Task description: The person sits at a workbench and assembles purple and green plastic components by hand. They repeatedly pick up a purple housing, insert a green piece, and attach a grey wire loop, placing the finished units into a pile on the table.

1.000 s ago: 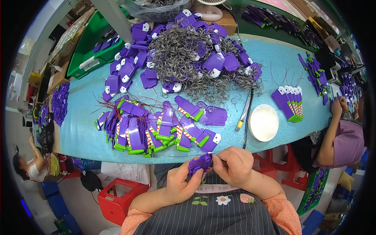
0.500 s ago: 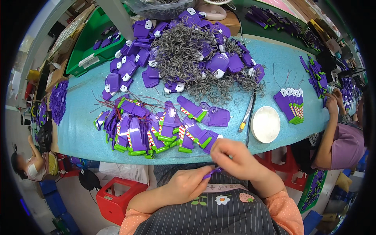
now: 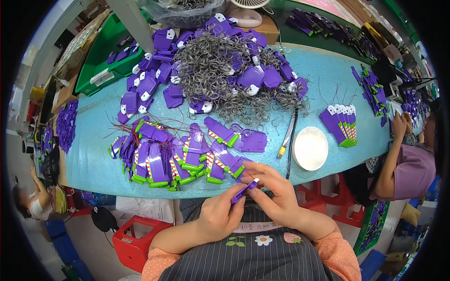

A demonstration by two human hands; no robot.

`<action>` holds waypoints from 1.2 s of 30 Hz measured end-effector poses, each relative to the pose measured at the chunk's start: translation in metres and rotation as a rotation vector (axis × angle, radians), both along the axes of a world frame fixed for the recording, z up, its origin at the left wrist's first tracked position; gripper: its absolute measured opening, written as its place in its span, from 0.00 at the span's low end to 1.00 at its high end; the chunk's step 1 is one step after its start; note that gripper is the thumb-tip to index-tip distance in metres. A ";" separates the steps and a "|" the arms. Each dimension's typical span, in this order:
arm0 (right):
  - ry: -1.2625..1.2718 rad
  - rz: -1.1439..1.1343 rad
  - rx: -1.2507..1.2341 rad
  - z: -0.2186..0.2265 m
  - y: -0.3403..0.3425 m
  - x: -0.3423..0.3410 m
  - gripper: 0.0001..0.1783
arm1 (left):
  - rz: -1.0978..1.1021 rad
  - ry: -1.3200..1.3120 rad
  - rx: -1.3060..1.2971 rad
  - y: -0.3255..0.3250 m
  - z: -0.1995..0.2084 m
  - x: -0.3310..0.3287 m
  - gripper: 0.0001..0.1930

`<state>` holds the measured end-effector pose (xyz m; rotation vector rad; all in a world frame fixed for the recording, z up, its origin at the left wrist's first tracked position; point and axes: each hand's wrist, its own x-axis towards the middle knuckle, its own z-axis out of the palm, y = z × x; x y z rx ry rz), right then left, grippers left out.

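Both of my hands hold one small purple plastic part [image 3: 243, 191] edge-on, just below the front edge of the blue table [image 3: 93, 164]. My left hand [image 3: 219, 216] grips its lower end. My right hand [image 3: 272, 186] pinches its upper end, where a white tip shows. Right in front of my hands lies a spread of purple pieces with green ends and red-white striped strips [image 3: 159, 159]. Farther back sits a tangle of grey metal rings [image 3: 220, 70] mixed with purple shells [image 3: 145, 86].
A white round dish [image 3: 310, 148] and a metal hand tool [image 3: 286, 138] lie right of centre. A fanned row of purple pieces [image 3: 341, 122] sits at the right. A green crate [image 3: 105, 51] stands at the back left. A person in a purple top [image 3: 410, 168] works at the right, and a red stool [image 3: 136, 236] stands below.
The purple part went from flat in my hands to edge-on and rose toward the table edge. My right hand dipped over the table edge, then came back onto the part's upper end.
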<state>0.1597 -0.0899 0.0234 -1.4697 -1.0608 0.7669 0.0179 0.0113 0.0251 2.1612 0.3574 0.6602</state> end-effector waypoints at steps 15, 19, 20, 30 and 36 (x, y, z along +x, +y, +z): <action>-0.183 -0.042 -0.172 0.003 0.016 0.039 0.08 | -0.124 -0.239 -1.194 -0.004 -0.020 -0.002 0.17; -1.047 -0.280 -0.416 -0.015 0.044 0.096 0.12 | -0.178 -0.106 -1.345 0.003 -0.011 -0.002 0.18; -1.101 -0.240 -0.493 -0.023 0.050 0.103 0.10 | -0.190 -0.077 -1.349 0.003 -0.011 -0.002 0.18; -0.752 -0.380 -0.407 0.045 -0.032 0.105 0.04 | -0.177 0.042 -1.382 0.001 -0.004 -0.012 0.20; -0.720 -0.410 -0.317 0.012 -0.054 0.099 0.03 | -0.277 0.053 -1.451 -0.011 -0.005 0.000 0.19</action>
